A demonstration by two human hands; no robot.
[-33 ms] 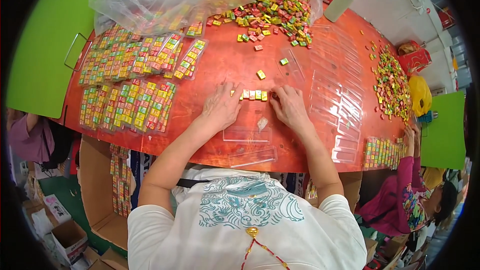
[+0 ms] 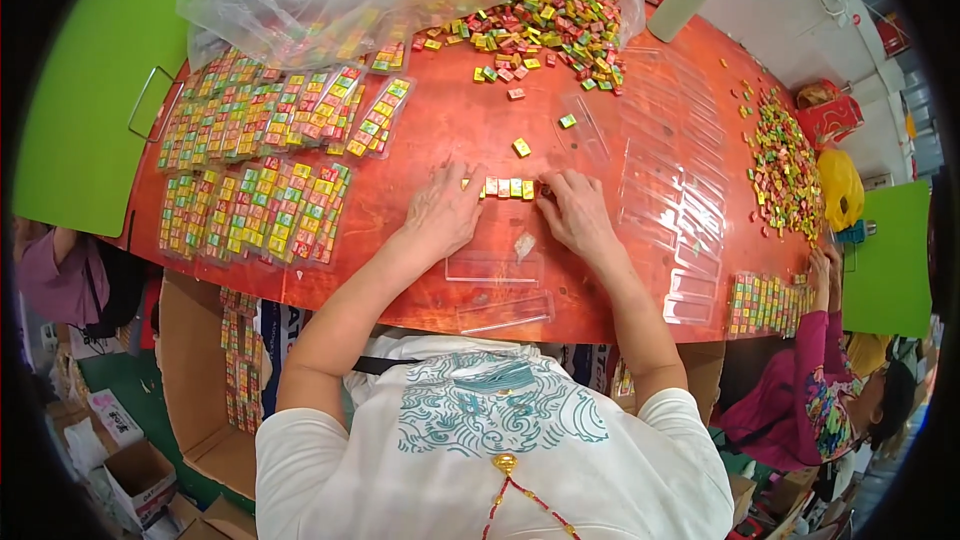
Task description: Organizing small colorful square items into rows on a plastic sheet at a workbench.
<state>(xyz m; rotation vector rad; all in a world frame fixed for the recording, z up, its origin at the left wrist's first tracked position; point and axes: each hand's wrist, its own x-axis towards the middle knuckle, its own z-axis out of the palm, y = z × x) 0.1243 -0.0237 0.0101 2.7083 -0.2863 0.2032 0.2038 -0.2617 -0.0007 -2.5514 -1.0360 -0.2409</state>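
A short row of small wrapped blocks (image 2: pixel 509 188), yellow, white and red, lies on the red table between my hands. At its left end, the bent fingers of my left hand (image 2: pixel 445 210) press close in, with a yellow block at their tips. My right hand (image 2: pixel 580 212) closes its curled fingers against the right end. The row is squeezed between the two hands; the fingertips partly hide its ends. One loose yellow block (image 2: pixel 521 147) lies just beyond the row. Nearer to me are two clear plastic trays (image 2: pixel 493 268) and a small whitish scrap (image 2: pixel 524 246).
Filled trays (image 2: pixel 270 210) cover the table's left. A heap of loose blocks (image 2: pixel 560 10) lies at the back beside a clear plastic bag (image 2: pixel 330 0). Clear trays (image 2: pixel 670 200) spread to the right. A green bottle (image 2: pixel 685 2) stands behind; a co-worker's hands (image 2: pixel 822 275) are far right.
My right hand has shifted very slightly left, toward the row. Otherwise nothing visibly differs.
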